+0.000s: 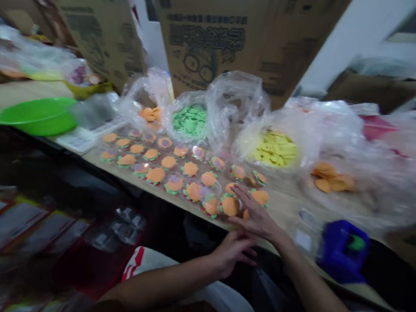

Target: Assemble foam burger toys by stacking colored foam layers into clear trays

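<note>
Several small round orange-topped pieces with green and purple layers lie in rows on the wooden table. My right hand rests flat at the right end of those rows, fingers spread, touching the nearest orange piece. My left hand hovers just below the table's front edge, under my right hand, fingers loosely apart and holding nothing I can see. The picture is blurred.
Clear plastic bags behind the rows hold green discs, yellow discs and orange discs. A green bowl sits far left. A blue object stands near the right front edge. Cardboard boxes line the back.
</note>
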Motion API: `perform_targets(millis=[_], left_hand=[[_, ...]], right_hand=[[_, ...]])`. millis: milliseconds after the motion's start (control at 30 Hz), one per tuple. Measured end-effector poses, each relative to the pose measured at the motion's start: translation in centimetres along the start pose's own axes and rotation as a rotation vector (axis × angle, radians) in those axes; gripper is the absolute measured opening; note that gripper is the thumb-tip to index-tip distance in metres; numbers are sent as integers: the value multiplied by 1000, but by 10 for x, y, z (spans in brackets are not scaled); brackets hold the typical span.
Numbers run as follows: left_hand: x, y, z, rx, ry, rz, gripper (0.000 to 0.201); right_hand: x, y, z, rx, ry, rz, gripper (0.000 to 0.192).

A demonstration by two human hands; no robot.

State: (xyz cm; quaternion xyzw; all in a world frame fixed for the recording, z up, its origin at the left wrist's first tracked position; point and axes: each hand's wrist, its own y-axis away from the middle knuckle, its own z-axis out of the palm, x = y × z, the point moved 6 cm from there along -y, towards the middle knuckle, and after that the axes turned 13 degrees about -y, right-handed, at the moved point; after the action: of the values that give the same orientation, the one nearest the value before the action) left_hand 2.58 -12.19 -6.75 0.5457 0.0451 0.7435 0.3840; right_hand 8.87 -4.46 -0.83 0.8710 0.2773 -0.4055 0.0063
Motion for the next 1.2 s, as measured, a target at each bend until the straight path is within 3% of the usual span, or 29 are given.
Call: perform_targets(millis=[133,267,367,567,667,800,900,967,1033,1133,1200], left_hand=[[3,5,3,-88,-99,-37,31],[4,3,14,-115,-128,-51,32],[3,1,19,-83,-152,-55,30],[11,0,35,-160,-184,-72,29],[25,-8,48,-181,-184,-25,31],[48,-31,69,-123,-58,85,33],[55,-47,85,-141,70,82,38],[56,-54,86,-91,122,84,42],[55,-58,81,-16,138,51,46],[53,-58,73,21,152,-45,45],[51,-56,70,15,191,-113,42]], right_hand=[[29,48,-57,198,157,170,43],[82,107,-97,104,638,526,24],[104,126,-105,47,704,586,13],[112,127,-119,60,581,522,19],[104,128,-131,174,374,434,25],[66,117,-125,330,135,267,24],[28,98,-104,324,169,154,18],[19,86,-98,284,168,118,20],[36,77,-111,279,112,161,27],[95,77,-164,412,163,398,29],[127,74,-198,470,241,454,25]])
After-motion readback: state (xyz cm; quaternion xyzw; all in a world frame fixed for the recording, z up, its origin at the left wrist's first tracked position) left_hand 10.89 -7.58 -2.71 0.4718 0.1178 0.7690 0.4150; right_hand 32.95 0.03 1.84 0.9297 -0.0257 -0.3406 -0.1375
